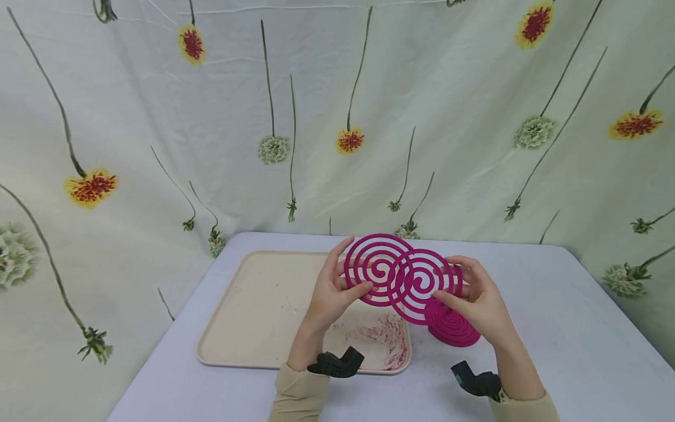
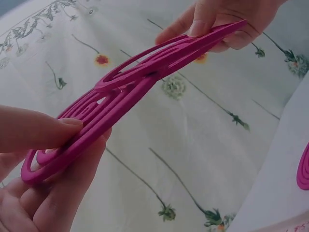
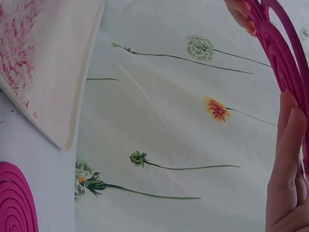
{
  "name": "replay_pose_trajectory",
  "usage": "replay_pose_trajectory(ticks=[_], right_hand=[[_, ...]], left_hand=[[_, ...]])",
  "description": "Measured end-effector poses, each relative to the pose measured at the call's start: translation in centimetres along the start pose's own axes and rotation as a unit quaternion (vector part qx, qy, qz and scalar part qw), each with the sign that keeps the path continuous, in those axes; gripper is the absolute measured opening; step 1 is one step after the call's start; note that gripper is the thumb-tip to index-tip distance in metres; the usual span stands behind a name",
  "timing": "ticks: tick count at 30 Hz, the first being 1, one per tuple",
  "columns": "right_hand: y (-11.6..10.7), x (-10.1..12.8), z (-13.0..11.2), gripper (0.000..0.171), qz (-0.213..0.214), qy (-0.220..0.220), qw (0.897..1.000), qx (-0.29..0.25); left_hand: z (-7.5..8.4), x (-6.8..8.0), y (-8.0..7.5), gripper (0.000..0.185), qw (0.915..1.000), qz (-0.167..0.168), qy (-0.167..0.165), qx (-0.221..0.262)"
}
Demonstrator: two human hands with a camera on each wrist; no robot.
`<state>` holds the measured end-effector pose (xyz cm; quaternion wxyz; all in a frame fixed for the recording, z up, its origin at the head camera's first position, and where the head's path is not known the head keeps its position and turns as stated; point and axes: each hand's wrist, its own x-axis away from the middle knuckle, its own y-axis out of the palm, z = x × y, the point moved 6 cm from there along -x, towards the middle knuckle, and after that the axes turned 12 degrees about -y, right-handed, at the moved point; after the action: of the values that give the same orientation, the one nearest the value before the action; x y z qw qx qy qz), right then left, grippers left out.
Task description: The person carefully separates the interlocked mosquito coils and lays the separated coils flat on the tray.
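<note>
Two magenta mosquito coils are held up in front of me, overlapping in the middle. My left hand [image 1: 328, 296] pinches the edge of the left coil [image 1: 381, 236] between thumb and fingers. The right coil [image 1: 422, 251] is gripped at its outer edge by my right hand [image 1: 482, 305], thumb in front and fingers behind. From the left wrist view, the two coils [image 2: 128, 89] appear nearly edge-on, with strands crossing where they meet. More magenta coil [image 1: 454, 335] lies flat on the table below my right hand, partly hidden by the held coil.
A beige tray [image 1: 248, 316] lies on the white-covered table [image 1: 559, 328], left of the flat coil. Magenta crumbs [image 1: 392, 340] are scattered over its right front corner. Behind the table hangs a flower-printed cloth [image 1: 464, 164]. Black devices [image 1: 340, 362] are worn on both wrists.
</note>
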<state>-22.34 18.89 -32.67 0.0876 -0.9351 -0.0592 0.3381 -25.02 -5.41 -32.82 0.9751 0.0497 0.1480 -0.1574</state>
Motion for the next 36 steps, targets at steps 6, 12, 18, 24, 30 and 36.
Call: replay_pose_trajectory(ticks=[6, 12, 18, 24, 30, 36], right_hand=[[-0.28, 0.05, -0.23, 0.048, -0.022, -0.006, 1.000, -0.014], [-0.32, 0.10, -0.39, 0.042, -0.068, -0.018, 0.997, -0.011], [-0.13, 0.21, -0.85, 0.036, -0.116, -0.057, 0.992, -0.001], [-0.07, 0.28, -0.90, 0.036, -0.114, -0.066, 0.991, 0.024], [-0.38, 0.17, -0.41, 0.037, -0.032, -0.030, 0.997, 0.059], [-0.60, 0.06, -0.61, 0.037, 0.082, -0.036, 0.994, 0.063]], left_hand=[[0.07, 0.12, -0.29, 0.072, 0.9997, 0.016, -0.001, -0.019], [0.17, 0.27, -0.53, 0.071, 0.9990, 0.015, -0.007, -0.041], [0.46, 0.39, -0.80, 0.072, 0.9989, 0.015, 0.008, -0.043], [0.61, 0.36, -0.78, 0.069, 0.9989, 0.018, 0.017, -0.039], [0.54, 0.09, -0.43, 0.063, 0.9971, 0.071, 0.015, 0.023], [0.07, 0.21, -0.33, 0.049, 0.9842, 0.163, -0.003, 0.069]])
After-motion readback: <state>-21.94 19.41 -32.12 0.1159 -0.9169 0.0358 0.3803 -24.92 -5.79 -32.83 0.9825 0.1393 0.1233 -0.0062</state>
